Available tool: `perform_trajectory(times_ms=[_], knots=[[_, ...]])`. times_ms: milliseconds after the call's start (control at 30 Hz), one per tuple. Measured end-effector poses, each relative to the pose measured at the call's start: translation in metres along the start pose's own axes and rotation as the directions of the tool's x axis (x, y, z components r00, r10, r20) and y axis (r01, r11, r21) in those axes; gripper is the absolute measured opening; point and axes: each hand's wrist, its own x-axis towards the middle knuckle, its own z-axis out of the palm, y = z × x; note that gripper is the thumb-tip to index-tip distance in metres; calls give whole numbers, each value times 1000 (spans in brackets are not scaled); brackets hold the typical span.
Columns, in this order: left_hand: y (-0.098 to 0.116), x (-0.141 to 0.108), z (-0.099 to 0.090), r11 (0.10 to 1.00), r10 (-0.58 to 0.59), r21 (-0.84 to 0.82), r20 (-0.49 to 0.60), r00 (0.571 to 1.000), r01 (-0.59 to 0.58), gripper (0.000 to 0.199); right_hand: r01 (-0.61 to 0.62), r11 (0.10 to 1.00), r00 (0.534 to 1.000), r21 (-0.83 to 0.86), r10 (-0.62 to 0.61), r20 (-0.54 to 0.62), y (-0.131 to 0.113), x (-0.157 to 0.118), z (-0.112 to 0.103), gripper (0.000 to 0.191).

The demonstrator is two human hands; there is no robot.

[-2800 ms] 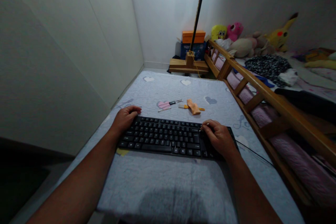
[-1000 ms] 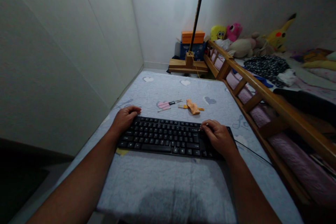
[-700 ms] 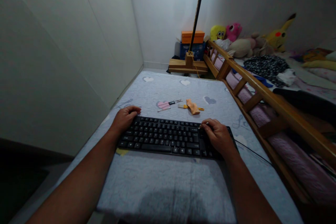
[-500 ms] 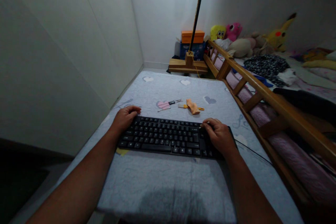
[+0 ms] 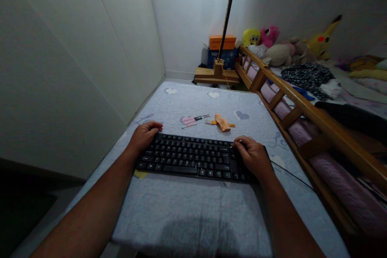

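A black keyboard [image 5: 187,156] lies across the bed-like padded surface [image 5: 181,201]. My left hand [image 5: 146,136] is closed around its upper left corner, thumb and fingers close together. Over the keyboard's right-hand keys, my right hand [image 5: 252,155] pinches a thin cotton swab [image 5: 232,146] whose white tip points at the keys near the top. Part of the number pad is hidden beneath that hand. Beyond the keyboard lie another cotton swab [image 5: 189,125], a small black-handled tool with a metal end [image 5: 198,118], and an orange cloth [image 5: 223,123] draped over a yellow-handled brush [image 5: 211,122].
A black cable [image 5: 292,174] runs from the keyboard to the right. A wooden bed rail [image 5: 290,94] borders the right side, with plush toys behind it. On the left stands a white wardrobe [image 5: 90,48]. A lamp stand's wooden base [image 5: 216,74] and an orange box [image 5: 222,42] are at the back.
The right hand and its cotton swab have shifted very slightly to the right over the keys. The left hand and keyboard stay in place.
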Motion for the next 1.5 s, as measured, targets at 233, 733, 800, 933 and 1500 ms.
perform_trajectory(times_ms=[233,733,800,933,1500], knots=[[1,0,0,1000,-9,-6,-2,1000,9,28,-10,1000,1000,-1,10,3,3,0,0,22],[6,-1,0,999,-37,-12,-5,999,37,28,-20,999,999,-26,21,27,10,-2,-5,20],[6,-2,-1,999,-36,-8,-6,999,35,28,-13,1000,999,-24,14,29,10,-2,-6,19],[6,-2,-1,1000,-17,-1,-5,1000,17,28,0,1000,999,-18,1,52,8,-3,-7,18],[-2,0,0,1000,-6,-15,5,1000,6,29,-18,1000,1000,-11,18,0,8,-2,-5,19]])
